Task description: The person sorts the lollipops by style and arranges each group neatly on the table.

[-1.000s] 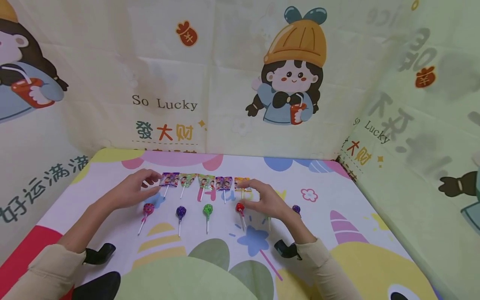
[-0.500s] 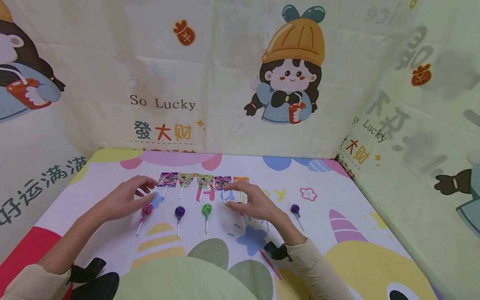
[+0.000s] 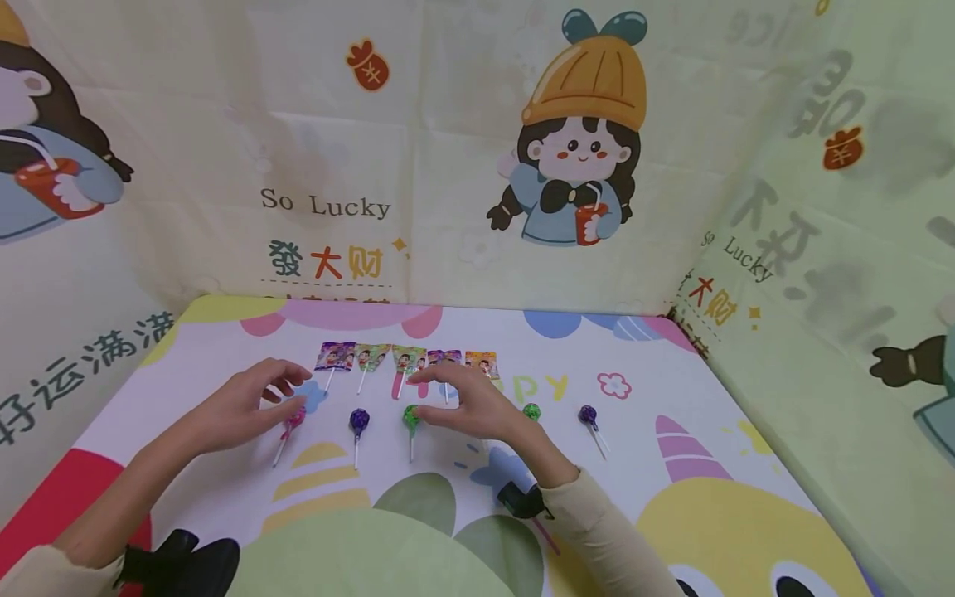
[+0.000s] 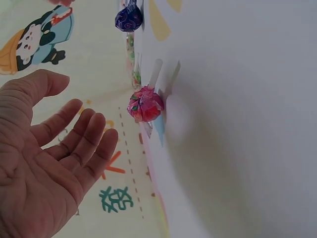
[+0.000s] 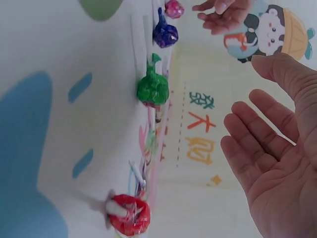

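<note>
Well, the green lollipop (image 5: 153, 90) and pink lollipop (image 4: 144, 105) lie spaced out on the table (image 3: 246, 489), perhaps so each shows; nearby hover the right hand (image 3: 473, 404) and left hand (image 3: 242, 408), thumbs wide of fingers, holding nothing.

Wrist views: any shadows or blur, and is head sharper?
Left wrist: broad soft shadow on the table near the pink lollipop; right wrist: faint shadow by the red lollipop, fine detail soft; head: sharper, large backdrop lettering legible, print on the packets not.
</note>
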